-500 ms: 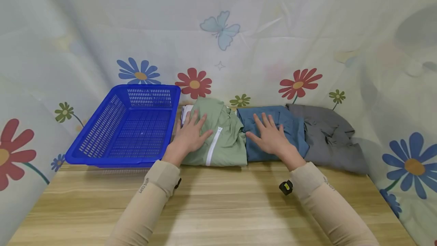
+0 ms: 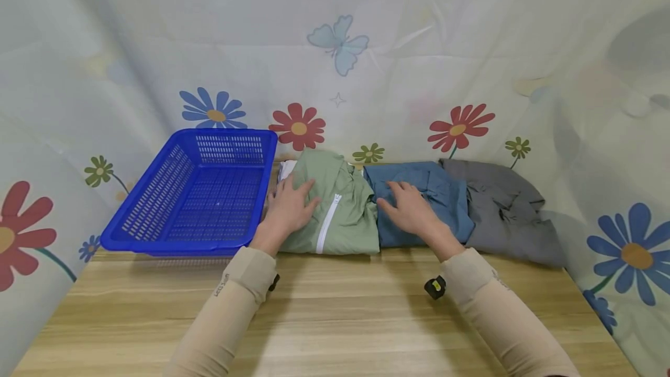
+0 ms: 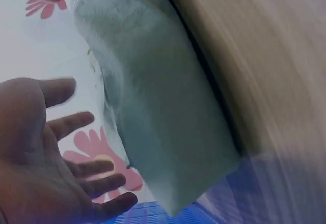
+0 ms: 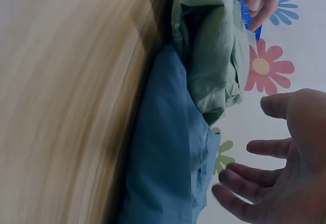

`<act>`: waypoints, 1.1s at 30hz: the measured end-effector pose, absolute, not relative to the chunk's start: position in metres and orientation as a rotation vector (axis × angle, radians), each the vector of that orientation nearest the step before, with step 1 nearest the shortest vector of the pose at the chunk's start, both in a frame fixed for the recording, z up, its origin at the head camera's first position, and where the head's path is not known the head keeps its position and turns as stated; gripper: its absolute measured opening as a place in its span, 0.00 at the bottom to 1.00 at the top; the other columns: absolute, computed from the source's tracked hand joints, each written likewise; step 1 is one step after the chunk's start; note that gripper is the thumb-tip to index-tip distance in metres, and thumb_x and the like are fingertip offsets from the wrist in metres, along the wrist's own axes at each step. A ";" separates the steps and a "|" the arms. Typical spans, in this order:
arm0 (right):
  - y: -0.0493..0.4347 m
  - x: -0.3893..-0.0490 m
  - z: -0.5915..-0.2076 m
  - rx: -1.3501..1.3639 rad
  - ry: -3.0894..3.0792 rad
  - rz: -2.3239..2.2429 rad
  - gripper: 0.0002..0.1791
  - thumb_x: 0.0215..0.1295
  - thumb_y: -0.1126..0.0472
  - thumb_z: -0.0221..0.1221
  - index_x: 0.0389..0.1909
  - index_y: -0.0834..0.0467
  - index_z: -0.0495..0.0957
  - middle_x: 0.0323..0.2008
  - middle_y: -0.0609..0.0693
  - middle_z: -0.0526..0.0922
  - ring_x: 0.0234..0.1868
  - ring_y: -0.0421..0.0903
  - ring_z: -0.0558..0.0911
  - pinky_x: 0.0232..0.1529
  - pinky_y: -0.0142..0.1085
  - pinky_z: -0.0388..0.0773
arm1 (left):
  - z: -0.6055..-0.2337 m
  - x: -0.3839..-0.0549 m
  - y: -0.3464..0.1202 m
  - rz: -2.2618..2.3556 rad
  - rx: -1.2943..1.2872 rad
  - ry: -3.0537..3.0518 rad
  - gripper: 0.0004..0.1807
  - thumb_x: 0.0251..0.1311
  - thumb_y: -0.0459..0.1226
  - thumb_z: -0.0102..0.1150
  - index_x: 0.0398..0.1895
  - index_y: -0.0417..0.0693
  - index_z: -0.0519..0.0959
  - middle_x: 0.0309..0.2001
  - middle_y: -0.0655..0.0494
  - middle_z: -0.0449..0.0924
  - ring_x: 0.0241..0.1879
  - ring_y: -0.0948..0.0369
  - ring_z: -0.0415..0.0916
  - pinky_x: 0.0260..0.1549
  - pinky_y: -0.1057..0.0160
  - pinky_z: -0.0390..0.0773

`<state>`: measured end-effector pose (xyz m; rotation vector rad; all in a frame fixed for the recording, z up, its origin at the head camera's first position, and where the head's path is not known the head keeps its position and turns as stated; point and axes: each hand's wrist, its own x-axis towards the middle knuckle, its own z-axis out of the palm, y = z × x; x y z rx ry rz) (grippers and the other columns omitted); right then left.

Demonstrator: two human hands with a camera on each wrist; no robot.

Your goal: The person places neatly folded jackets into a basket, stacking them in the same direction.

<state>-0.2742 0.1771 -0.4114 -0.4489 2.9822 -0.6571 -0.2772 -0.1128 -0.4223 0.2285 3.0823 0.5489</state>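
Observation:
My left hand [image 2: 288, 208] hovers over the left part of a folded green garment [image 2: 348, 223] with a white zipper [image 2: 328, 223]. In the left wrist view its fingers are spread and slightly bent, apart from the green cloth [image 3: 153, 91]. My right hand [image 2: 412, 209] is above a folded blue garment [image 2: 387, 234]; the right wrist view shows loosely bent fingers with a gap to the blue cloth [image 4: 158, 147]. Neither hand holds anything. A white piece of cloth [image 2: 286, 169] peeks out behind the green garment.
A blue plastic basket [image 2: 180, 246] with slotted walls stands left of the garments. A folded dark grey garment [image 2: 515, 214] lies at the right, against the blue one. Everything sits on a wooden table [image 2: 345, 313] in front of a flower-print curtain [image 2: 398, 92].
The fingers of both hands have gone from spread and straight to more bent, pulling slightly back toward me. The garments and the basket have not moved.

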 end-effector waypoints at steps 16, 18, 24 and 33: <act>0.160 -0.281 -0.417 -0.341 2.559 -1.019 0.34 0.79 0.51 0.54 0.80 0.55 0.56 0.38 0.55 0.85 0.23 0.50 0.85 0.25 0.47 0.84 | -0.437 -0.280 -0.113 0.596 -0.045 3.003 0.32 0.74 0.48 0.49 0.80 0.56 0.63 0.67 0.19 0.60 0.68 0.29 0.57 0.63 0.31 0.59; 0.157 -0.281 -0.417 -0.312 2.533 -1.031 0.36 0.79 0.50 0.54 0.81 0.53 0.54 0.43 0.59 0.84 0.25 0.51 0.85 0.27 0.46 0.84 | -0.438 -0.280 -0.113 0.580 -0.061 2.983 0.32 0.75 0.48 0.48 0.80 0.56 0.62 0.67 0.20 0.62 0.67 0.29 0.58 0.64 0.31 0.58; 0.150 -0.284 -0.424 -0.318 2.508 -1.111 0.36 0.79 0.50 0.54 0.81 0.55 0.56 0.66 0.67 0.73 0.44 0.55 0.85 0.42 0.47 0.84 | -0.441 -0.283 -0.115 0.582 -0.085 2.949 0.33 0.75 0.49 0.47 0.81 0.56 0.61 0.69 0.22 0.63 0.70 0.27 0.54 0.67 0.29 0.50; 0.146 -0.298 -0.439 -0.189 2.422 -1.329 0.35 0.76 0.53 0.57 0.80 0.54 0.59 0.74 0.65 0.62 0.70 0.61 0.67 0.65 0.56 0.69 | -0.443 -0.286 -0.119 0.646 -0.103 2.958 0.34 0.73 0.51 0.51 0.79 0.55 0.63 0.69 0.21 0.60 0.71 0.27 0.49 0.65 0.27 0.52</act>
